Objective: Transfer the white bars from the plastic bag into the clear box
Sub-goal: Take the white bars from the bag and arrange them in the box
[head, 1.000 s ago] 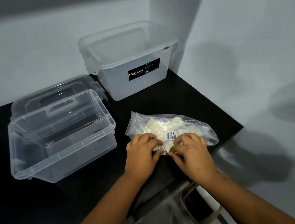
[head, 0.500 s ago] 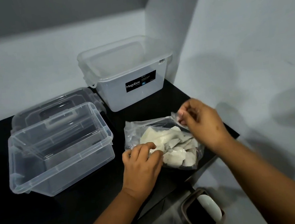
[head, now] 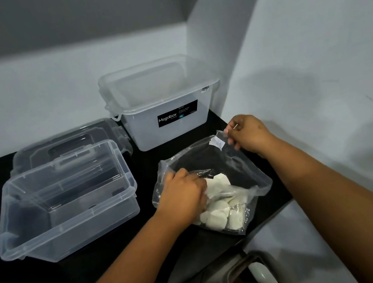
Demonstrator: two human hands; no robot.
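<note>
The plastic bag (head: 240, 172) lies open on the black tabletop (head: 99, 280), held between the two hands. The right hand (head: 248, 134) pinches the bag's far edge, next to a small white label (head: 218, 142), and lifts it so the mouth gapes. The left hand (head: 183, 195) is at the near-left side of the mouth, its fingers curled down among the contents; whether they grip the film or a bar cannot be told, since the knuckles hide the fingertips.

The white bars (head: 219, 212) sit in a heap in the bottom of the bag, just right of and below the left hand. Roughly ten pieces show, but they overlap and the wrinkled film blurs them, so an exact count cannot be made. None of them is in a box.

Two clear boxes are in view. One clear box (head: 72, 225) stands open to the left of the left hand, nothing visible inside it, with one clear lid (head: 70, 143) lying flat just behind it. The second, a lidded box (head: 163, 101) with a black "Megabox" sticker (head: 178, 116), stands beyond both hands, against the pale wall (head: 310, 40), close to the right hand's fingers but apart from them.

Below the right forearm, off the table's edge, one brown bin (head: 242, 275) shows a pale rounded object (head: 263, 279) inside.
</note>
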